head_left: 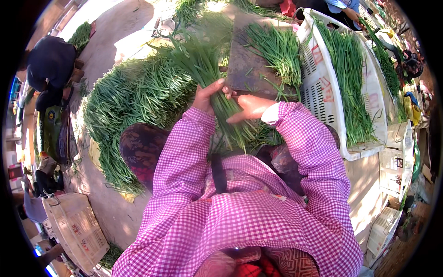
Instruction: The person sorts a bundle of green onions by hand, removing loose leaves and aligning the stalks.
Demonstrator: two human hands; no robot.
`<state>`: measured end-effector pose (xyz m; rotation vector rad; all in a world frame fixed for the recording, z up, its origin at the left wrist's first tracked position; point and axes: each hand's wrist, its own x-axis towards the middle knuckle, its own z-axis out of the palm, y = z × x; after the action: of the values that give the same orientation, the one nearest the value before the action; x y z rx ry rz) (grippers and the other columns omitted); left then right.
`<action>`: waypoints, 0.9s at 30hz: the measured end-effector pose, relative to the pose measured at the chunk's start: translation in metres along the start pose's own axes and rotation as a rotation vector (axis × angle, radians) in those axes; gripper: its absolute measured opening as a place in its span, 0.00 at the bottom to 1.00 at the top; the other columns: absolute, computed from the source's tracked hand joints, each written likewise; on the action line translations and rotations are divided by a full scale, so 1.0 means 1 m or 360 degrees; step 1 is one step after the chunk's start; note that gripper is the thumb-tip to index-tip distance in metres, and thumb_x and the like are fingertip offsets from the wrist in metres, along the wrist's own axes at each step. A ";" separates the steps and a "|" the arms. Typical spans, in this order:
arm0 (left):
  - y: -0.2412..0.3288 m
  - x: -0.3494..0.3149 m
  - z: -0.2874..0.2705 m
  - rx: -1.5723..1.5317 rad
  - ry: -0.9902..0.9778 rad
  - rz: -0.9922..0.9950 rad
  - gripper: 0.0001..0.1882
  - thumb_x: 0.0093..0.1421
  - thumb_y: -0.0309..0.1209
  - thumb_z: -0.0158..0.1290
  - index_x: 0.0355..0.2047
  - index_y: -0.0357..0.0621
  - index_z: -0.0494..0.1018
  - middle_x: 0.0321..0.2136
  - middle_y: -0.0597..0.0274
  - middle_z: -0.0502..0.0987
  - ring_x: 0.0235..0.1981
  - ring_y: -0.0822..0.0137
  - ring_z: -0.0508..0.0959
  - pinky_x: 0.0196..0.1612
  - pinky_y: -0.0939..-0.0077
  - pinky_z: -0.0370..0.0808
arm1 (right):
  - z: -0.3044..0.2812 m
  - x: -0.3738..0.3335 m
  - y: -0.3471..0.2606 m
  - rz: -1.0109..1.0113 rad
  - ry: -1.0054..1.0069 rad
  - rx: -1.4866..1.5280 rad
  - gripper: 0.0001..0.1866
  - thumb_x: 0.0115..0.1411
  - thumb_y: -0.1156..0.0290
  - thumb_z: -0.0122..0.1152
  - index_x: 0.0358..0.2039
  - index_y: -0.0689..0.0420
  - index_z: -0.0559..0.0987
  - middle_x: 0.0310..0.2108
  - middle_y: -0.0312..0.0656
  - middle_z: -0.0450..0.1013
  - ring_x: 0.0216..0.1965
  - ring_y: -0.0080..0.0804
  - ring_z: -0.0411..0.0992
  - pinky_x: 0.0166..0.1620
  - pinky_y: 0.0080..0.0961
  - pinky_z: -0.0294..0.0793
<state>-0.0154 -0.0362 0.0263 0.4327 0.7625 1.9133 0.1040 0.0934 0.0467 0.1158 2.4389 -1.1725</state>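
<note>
A bunch of green chives [199,62] is held in front of me, its leafy tops fanned away from me and its pale stem ends toward my lap. My left hand [207,98] is wrapped round the middle of the bunch. From the other side my right hand [251,106] grips the stems, its thumb lying across them and its fingers partly hidden. The tops of the bunch look blurred. Beyond my right hand, another bunch of chives [280,51] lies on a brown board [244,64].
A large heap of chives [138,87] lies to my left. On my right stands a tilted white plastic crate [318,78] filled with chives [344,76]. Another crate [78,228] is at the lower left. A person in dark clothes [51,62] bends over at the far left.
</note>
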 end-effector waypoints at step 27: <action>-0.016 0.002 0.008 0.0422 0.0037 -0.0180 0.17 0.57 0.44 0.55 0.32 0.42 0.67 0.10 0.69 0.62 0.10 0.74 0.62 0.22 0.76 0.66 | -0.044 -0.038 -0.014 0.0009 0.1296 0.0262 0.11 0.57 0.64 0.56 0.32 0.59 0.77 0.19 0.40 0.71 0.17 0.28 0.71 0.24 0.25 0.69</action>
<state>-0.0004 -0.0268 0.0215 0.5186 1.0401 1.7209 0.1200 0.1221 0.0967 0.7858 2.9872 -1.5361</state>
